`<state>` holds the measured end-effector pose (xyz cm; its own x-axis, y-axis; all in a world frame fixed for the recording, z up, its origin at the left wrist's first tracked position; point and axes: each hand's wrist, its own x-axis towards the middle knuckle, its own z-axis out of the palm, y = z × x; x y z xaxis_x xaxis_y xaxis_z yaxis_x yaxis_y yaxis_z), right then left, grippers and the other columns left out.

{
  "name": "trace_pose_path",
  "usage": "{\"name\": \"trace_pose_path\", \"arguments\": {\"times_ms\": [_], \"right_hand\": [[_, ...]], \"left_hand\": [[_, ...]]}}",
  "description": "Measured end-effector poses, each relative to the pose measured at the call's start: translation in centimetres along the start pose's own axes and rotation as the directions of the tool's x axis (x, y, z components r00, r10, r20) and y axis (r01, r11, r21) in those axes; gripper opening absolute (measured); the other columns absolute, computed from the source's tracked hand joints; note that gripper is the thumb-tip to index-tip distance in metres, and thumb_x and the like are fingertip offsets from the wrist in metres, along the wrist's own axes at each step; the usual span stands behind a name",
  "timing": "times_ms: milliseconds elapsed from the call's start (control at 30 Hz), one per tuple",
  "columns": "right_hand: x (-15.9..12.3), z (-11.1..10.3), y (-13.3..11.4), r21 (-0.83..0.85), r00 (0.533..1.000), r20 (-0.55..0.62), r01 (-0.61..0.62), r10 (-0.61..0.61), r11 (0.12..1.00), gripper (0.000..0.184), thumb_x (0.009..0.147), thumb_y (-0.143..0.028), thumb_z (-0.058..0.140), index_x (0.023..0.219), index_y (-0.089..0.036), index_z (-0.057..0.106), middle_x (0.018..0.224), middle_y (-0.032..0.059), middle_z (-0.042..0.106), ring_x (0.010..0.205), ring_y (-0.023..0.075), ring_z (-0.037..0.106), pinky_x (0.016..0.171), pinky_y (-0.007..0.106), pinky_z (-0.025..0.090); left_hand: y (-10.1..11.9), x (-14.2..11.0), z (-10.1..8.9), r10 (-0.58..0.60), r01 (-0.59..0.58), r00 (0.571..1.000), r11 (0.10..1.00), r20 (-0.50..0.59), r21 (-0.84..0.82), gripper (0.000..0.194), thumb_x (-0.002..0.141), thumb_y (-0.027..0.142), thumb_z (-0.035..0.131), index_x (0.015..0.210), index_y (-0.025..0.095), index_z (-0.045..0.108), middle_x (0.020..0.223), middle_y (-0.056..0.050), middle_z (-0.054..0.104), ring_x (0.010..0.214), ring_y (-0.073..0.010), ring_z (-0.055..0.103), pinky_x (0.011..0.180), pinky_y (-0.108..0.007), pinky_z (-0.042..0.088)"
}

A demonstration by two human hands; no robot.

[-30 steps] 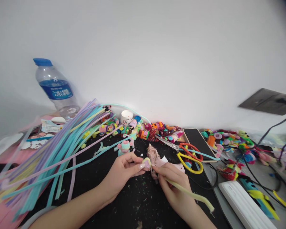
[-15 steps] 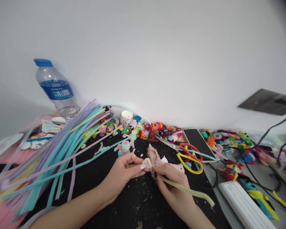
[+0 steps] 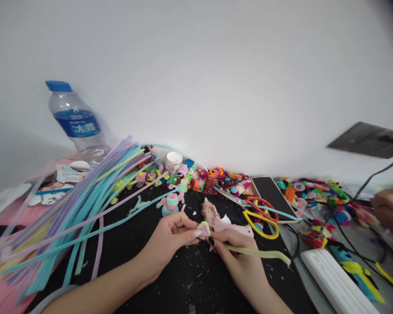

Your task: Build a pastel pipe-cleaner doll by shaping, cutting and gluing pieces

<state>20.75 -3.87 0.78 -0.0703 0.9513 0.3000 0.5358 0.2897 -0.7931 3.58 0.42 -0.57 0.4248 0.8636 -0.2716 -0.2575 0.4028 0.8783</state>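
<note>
Between thumb and fingers, my left hand [image 3: 173, 233] pinches a small coil [image 3: 203, 229] of pale yellow and lilac pipe cleaner. My right hand [image 3: 237, 253] is closed on the long pale yellow pipe cleaner [image 3: 265, 252] beside the coil; its free end sticks out to the right past the knuckles. Just beyond my fingers lies a pink glue gun [image 3: 231, 226] with a stained, crusted nozzle. A small pink and mint pipe-cleaner figure [image 3: 171, 203] stands behind my left hand.
Bundled pastel pipe cleaners [image 3: 75, 209] spread over the left side. Scissors [image 3: 262, 218], a phone [image 3: 273, 196], a white power strip [image 3: 334, 279] and cables lie right. Finished figures [image 3: 212, 176] line the wall near a water bottle [image 3: 77, 122]. Another person's hand [image 3: 391, 213] is at right.
Both my hands keep their hold; the coil has shifted and turned slightly, and the pipe cleaner's free end has risen. Another person's hand has come further into view at right.
</note>
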Motion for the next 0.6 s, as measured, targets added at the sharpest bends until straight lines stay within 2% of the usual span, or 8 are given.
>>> {"name": "trace_pose_path", "arguments": {"times_ms": [300, 433, 600], "right_hand": [[0.08, 0.11, -0.38, 0.163, 0.986, 0.031, -0.164, 0.161, 0.973, 0.017, 0.077, -0.02, 0.059, 0.063, -0.018, 0.068, 0.057, 0.0025, 0.066, 0.052, 0.0145, 0.059, 0.049, 0.022, 0.047], [-0.06, 0.37, -0.3, 0.299, 0.949, 0.088, -0.314, 0.301, 0.901, 0.019, 0.076, -0.028, 0.06, 0.062, -0.016, 0.067, 0.053, 0.0012, 0.061, 0.037, 0.0088, 0.047, 0.035, 0.018, 0.038], [-0.11, 0.5, -0.49, 0.416, 0.912, 0.137, -0.407, 0.386, 0.813, 0.02, 0.073, -0.033, 0.064, 0.065, -0.014, 0.067, 0.053, 0.0009, 0.06, 0.037, 0.0065, 0.045, 0.034, 0.016, 0.037]], "left_hand": [[0.63, -0.16, 0.49, 0.028, -0.024, 0.998, 0.997, -0.053, 0.069, 0.016, 0.061, 0.02, 0.074, 0.064, 0.015, 0.059, 0.059, 0.004, 0.062, 0.057, -0.0089, 0.054, 0.057, -0.019, 0.041], [0.79, -0.14, 0.6, 0.04, -0.038, 0.999, 0.997, -0.033, 0.06, 0.018, 0.061, 0.019, 0.074, 0.067, 0.015, 0.058, 0.06, 0.004, 0.06, 0.057, -0.0081, 0.051, 0.055, -0.018, 0.038], [0.55, -0.04, 0.48, 0.039, -0.038, 0.999, 0.997, -0.004, 0.067, 0.02, 0.063, 0.019, 0.074, 0.068, 0.015, 0.055, 0.058, 0.006, 0.055, 0.055, -0.0065, 0.048, 0.053, -0.016, 0.036]]}}
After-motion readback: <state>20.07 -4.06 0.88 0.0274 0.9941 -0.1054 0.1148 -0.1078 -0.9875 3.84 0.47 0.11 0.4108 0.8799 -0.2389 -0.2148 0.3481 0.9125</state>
